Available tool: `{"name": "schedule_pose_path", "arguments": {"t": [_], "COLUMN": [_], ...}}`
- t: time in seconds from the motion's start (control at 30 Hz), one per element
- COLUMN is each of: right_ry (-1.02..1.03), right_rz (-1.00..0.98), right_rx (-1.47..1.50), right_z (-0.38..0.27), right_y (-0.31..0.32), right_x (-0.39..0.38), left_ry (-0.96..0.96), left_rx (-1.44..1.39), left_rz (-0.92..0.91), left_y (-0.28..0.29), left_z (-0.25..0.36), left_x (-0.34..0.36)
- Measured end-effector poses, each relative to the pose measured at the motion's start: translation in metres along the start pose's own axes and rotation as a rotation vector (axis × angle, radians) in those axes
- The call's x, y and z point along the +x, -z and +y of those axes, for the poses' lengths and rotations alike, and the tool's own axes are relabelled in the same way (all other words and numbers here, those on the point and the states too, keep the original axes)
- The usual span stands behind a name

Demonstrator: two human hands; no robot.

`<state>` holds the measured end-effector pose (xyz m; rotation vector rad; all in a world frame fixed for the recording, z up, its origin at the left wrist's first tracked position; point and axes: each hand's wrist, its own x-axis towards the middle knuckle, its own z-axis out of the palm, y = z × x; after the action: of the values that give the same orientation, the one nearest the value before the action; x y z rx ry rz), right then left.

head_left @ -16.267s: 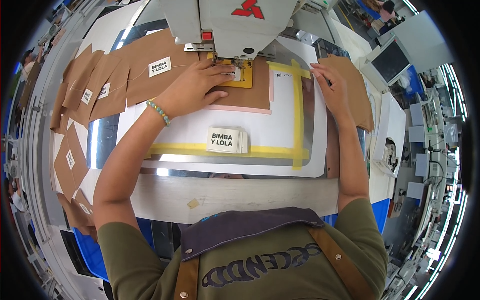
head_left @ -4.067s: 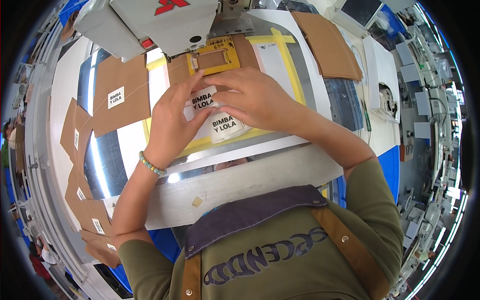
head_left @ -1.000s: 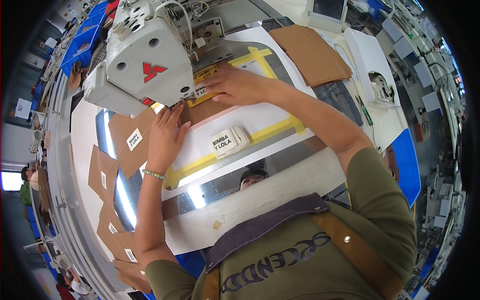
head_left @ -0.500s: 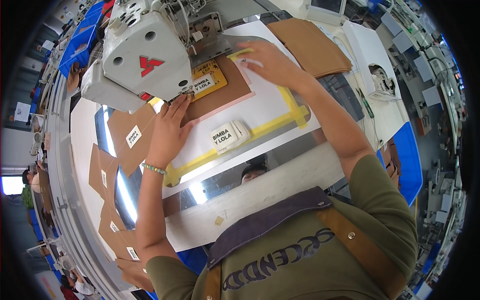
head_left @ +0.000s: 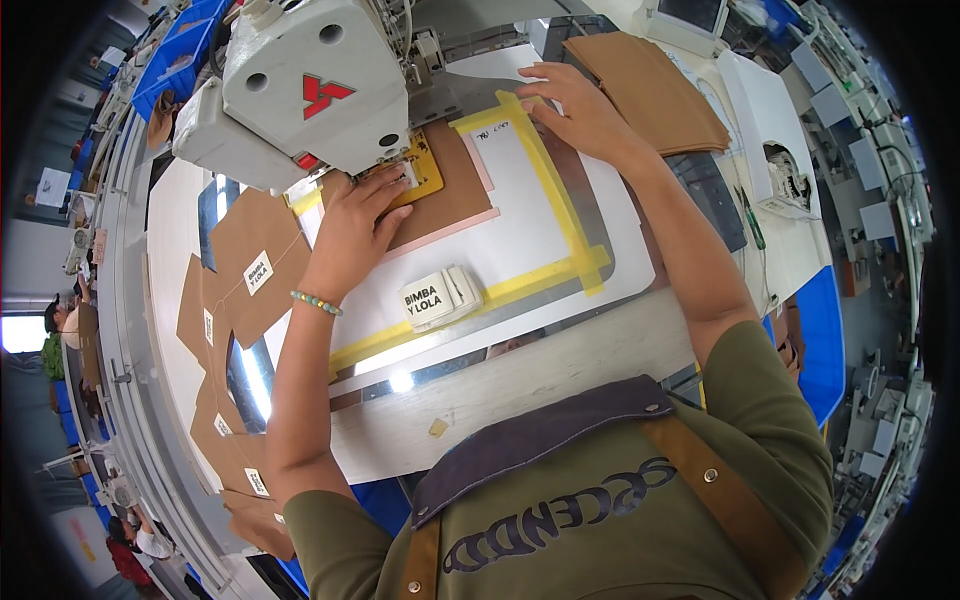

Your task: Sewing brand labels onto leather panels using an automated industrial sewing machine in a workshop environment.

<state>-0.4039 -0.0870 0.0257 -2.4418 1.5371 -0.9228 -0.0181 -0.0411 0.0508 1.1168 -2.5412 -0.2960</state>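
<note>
Near edge: pale, scuffed table (head_left: 500,385) in front of the green-shirted person.
Label stack: small white rectangular labels with dark print (head_left: 440,298), fanned on the white sheet and overlapping its yellow tape border (head_left: 580,240).
Brown panel: flat brown sheet of leather-like material (head_left: 455,205), edged by pink strips, lying partly under the left hand and the yellow frame.
Left hand: (head_left: 355,220) flattened, fingers extended over the frame, gripping nothing visible; whether it presses down cannot be told.
Yellow frame: flat yellow rectangular plate with a window (head_left: 428,170), on the panel beside the machine's needle area; a white label, plain in the window half a second ago, is now mostly hidden by the left fingers.
What changed: the left hand has slid rightward onto the frame; the right has moved clear, so the label appears placed and only the left attends it.
Right hand: (head_left: 580,110) open, loosely bent, empty, near the tape's far corner; contact unclear.
Sewing head: bulky white machine casing with red emblem (head_left: 310,90), beyond the left hand.
Far right: layered pile of brown sheets (head_left: 655,100).
</note>
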Motion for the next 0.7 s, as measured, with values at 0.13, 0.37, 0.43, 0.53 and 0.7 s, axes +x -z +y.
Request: {"name": "schedule_pose_path", "arguments": {"t": [0.13, 0.37, 0.43, 0.53, 0.7], "right_ry": [0.035, 0.040, 0.020, 0.030, 0.063], "right_rz": [-0.012, -0.040, -0.058, -0.065, -0.025], "right_rx": [-0.008, -0.008, -0.031, -0.017, 0.006], "right_z": [0.002, -0.002, -0.004, 0.000, 0.002], "right_y": [-0.002, 0.003, 0.003, 0.000, -0.003], "right_x": [-0.002, 0.000, 0.000, 0.000, -0.001], "left_ry": [-0.003, -0.080, -0.100, -0.097, -0.092], "left_rx": [0.015, 0.055, 0.058, 0.067, 0.068], "left_rz": [-0.026, -0.035, -0.030, -0.045, -0.030], "left_y": [0.003, 0.006, 0.007, 0.008, 0.005], "left_z": [-0.001, -0.007, -0.008, -0.008, -0.010], "left_x": [0.001, 0.000, 0.001, 0.003, 0.003]}}
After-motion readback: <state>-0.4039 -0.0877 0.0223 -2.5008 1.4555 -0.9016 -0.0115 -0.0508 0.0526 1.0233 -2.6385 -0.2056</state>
